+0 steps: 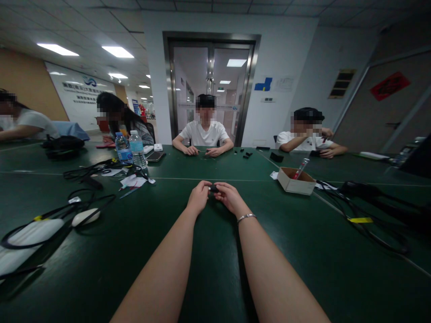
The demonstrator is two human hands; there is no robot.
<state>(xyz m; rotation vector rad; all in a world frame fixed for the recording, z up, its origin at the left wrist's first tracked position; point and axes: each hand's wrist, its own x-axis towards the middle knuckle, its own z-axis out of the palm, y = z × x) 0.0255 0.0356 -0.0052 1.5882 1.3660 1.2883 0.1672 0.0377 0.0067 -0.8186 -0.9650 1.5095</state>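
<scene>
Above the dark green table (215,242), both my hands meet at a small black object (213,189) with a light, shiny bit at its left end. It is too small for me to tell its kind. My left hand (199,196) is closed, its fingertips pinching the left end. From the other side, my right hand (230,196) pinches the black body between thumb and fingers. A silver bracelet (247,217) circles my right wrist. Part of the object is hidden by my fingers.
On the right stands a small open box (296,186) with a clear tube in it. Black cables (373,233) lie beyond it. To the left are two water bottles (137,150), more cables, paper scraps and a white mouse (86,217). Several people sit around the table.
</scene>
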